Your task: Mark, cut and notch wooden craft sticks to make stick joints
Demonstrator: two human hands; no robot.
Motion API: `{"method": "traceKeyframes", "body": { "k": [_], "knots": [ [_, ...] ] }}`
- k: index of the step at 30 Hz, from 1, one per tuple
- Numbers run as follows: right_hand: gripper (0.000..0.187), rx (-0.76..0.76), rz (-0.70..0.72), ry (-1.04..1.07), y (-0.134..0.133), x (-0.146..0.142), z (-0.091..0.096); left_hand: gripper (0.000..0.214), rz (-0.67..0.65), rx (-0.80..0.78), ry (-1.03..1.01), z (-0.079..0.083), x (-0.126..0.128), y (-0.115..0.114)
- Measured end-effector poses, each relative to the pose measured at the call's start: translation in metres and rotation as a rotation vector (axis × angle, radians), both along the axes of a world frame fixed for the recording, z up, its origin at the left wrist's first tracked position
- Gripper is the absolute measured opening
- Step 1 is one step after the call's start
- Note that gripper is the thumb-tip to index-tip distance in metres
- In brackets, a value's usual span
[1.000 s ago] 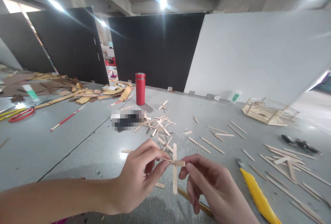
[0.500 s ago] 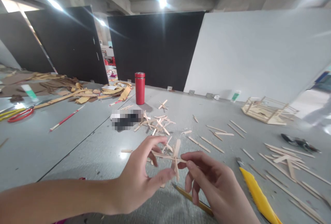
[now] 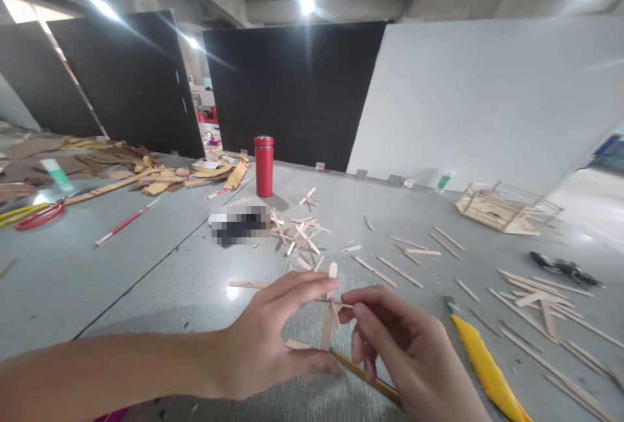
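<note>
My right hand [image 3: 394, 328] pinches the end of a thin wooden stick, part of a small cross of craft sticks [image 3: 327, 328] held above the table. My left hand [image 3: 273, 331] arches around the cross from the left, thumb below and fingers above, spread apart. Its index fingertip overlaps the top of the upright stick; whether it presses on it I cannot tell. Beneath my right hand lies a yellowish pencil-like stick [image 3: 365, 373], partly hidden. Behind the hands is a loose pile of short crossed sticks [image 3: 302, 233].
A red bottle [image 3: 264, 168] stands behind a blurred-out object [image 3: 241, 225]. At right lie a yellow-handled cutter [image 3: 482, 360], loose sticks [image 3: 546, 305], dark pliers-like tools [image 3: 565, 269] and a wooden model [image 3: 507, 211]. Scissors [image 3: 39, 216], a red pencil [image 3: 127, 222] and cardboard scraps [image 3: 160, 175] are at left.
The stick cross has turned, its broad stick now more upright. My left fingers have reached over its top and the thumb has shifted lower. My right hand stays nearly in place.
</note>
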State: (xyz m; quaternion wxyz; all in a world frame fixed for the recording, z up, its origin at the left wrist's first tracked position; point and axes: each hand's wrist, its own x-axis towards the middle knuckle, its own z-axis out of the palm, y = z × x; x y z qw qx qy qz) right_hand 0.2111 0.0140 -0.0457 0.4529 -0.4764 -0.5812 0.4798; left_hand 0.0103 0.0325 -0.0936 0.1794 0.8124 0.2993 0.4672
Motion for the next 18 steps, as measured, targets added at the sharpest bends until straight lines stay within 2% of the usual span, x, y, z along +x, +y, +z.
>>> {"method": "traceKeyframes", "body": {
  "k": [18],
  "knots": [
    [0.024,0.006,0.071,-0.047,0.0005,0.0014,0.0001,0.08,0.0,0.164,-0.107,0.0047,0.004,-0.0014]
  ]
}}
